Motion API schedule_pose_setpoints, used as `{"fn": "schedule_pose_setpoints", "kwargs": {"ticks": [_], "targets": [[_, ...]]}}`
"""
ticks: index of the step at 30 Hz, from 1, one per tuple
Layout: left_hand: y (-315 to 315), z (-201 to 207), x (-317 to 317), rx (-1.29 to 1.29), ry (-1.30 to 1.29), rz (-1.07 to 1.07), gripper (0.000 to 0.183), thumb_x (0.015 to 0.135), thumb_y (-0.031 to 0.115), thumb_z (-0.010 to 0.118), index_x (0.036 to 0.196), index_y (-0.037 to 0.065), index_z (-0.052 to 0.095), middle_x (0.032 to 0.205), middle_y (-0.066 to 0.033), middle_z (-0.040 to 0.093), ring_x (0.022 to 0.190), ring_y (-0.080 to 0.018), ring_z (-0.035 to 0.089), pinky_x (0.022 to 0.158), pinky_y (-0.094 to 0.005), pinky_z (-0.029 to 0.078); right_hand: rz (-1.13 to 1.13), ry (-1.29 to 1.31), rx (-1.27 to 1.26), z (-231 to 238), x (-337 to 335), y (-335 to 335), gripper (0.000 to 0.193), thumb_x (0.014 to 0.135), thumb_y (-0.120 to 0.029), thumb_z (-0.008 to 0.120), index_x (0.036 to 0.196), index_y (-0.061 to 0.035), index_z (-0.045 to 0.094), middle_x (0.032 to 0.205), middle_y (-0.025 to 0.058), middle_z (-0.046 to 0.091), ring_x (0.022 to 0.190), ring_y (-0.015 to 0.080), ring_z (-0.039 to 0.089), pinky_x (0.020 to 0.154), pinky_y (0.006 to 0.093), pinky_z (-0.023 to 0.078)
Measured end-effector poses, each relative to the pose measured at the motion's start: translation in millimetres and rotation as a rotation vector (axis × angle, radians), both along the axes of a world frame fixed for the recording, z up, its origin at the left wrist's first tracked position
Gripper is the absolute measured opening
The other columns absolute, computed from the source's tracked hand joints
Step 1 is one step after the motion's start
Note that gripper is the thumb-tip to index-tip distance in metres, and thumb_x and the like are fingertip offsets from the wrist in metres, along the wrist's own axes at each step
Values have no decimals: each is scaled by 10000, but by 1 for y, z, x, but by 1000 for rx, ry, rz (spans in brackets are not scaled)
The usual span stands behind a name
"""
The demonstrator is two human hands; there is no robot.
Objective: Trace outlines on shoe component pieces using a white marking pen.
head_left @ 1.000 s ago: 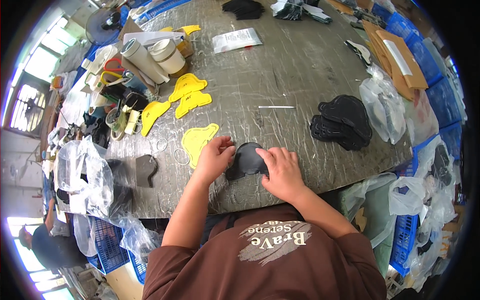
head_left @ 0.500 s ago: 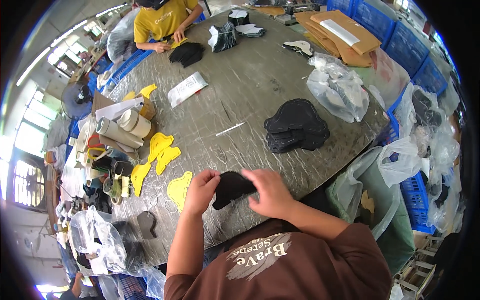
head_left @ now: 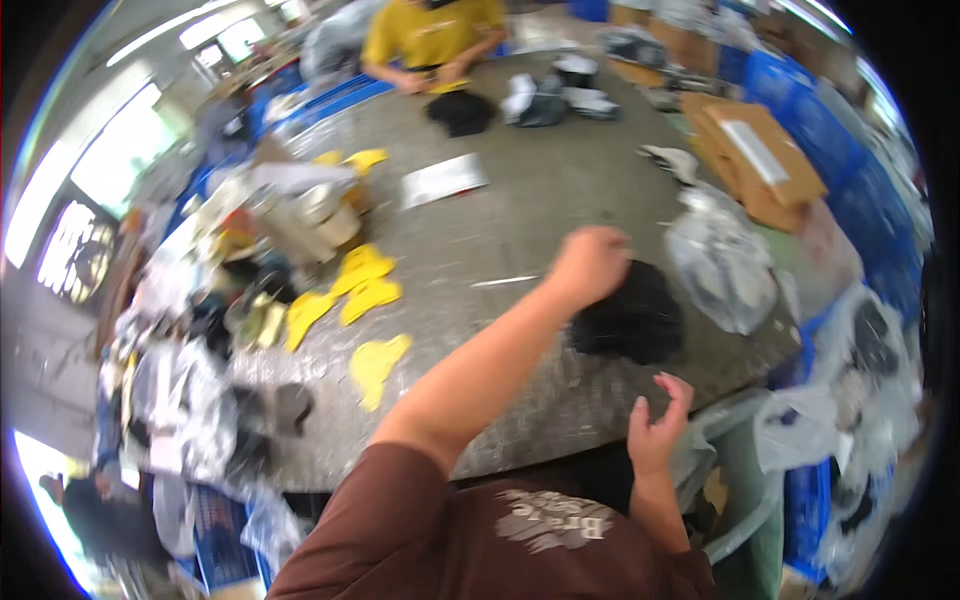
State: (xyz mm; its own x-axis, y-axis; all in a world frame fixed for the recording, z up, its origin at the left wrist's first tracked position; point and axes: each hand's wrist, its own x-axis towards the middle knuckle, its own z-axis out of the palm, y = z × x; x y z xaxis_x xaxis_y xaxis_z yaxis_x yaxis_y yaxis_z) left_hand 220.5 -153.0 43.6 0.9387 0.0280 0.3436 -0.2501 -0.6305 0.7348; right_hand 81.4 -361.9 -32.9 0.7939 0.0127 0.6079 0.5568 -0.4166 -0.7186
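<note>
My left arm stretches across the table, and my left hand [head_left: 593, 265] is at the far left edge of a pile of black shaped pieces [head_left: 632, 318]. Its fingers are curled closed on a black piece at the top of that pile; motion blur hides where this piece ends and the pile begins. Just off the table's near edge, below the pile, is my right hand [head_left: 658, 425]. Its thumb and fingers are apart, with nothing between them. Yellow templates [head_left: 378, 370] lie to the left, and a thin white stick [head_left: 505, 281] rests left of the pile.
Cups [head_left: 325, 215] and tools crowd the left edge. A clear plastic bag [head_left: 722, 260] and brown cardboard [head_left: 760, 150] lie at the right. Across the table, a person in yellow [head_left: 435, 40] handles black pieces [head_left: 460, 113]. A lined bin [head_left: 755, 490] stands near right.
Both hands have left the near table area where they held a black piece. The left reached far right to the pile; the right drew back rightward and opened. The whole view has shifted.
</note>
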Motion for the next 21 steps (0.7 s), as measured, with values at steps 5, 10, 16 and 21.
{"fn": "schedule_pose_setpoints", "kwargs": {"ticks": [5,10,16,21], "targets": [[81,-42,-57,-184,44,322,255,857,81,667,1108,39,646,1087,-143,643,1032,-260,617,884,-363,499,-242,-73,106,0,70,-35,379,751,10,652,1116,-17,554,1070,148,583,1012,331,540,904,409,430],[106,-65,-126,-81,84,385,143,904,85,633,998,-23,638,848,-53,641,781,-119,597,728,-268,488,-617,-92,-8,8,172,-129,308,767,-27,663,1065,-27,582,1039,157,603,987,342,564,869,410,454],[102,-96,-172,-350,232,445,66,915,34,605,975,7,602,870,-34,638,758,-86,593,704,-231,488,-999,2,-494,1,262,-181,287,792,-159,686,1042,-51,594,999,152,638,1032,357,583,894,461,437],[107,-100,-176,-344,198,436,81,895,-15,605,970,15,598,856,-24,633,748,-93,601,709,-227,496,-959,186,-213,11,284,-210,217,858,-145,629,1028,-30,559,845,183,648,930,391,624,781,462,474]]}}
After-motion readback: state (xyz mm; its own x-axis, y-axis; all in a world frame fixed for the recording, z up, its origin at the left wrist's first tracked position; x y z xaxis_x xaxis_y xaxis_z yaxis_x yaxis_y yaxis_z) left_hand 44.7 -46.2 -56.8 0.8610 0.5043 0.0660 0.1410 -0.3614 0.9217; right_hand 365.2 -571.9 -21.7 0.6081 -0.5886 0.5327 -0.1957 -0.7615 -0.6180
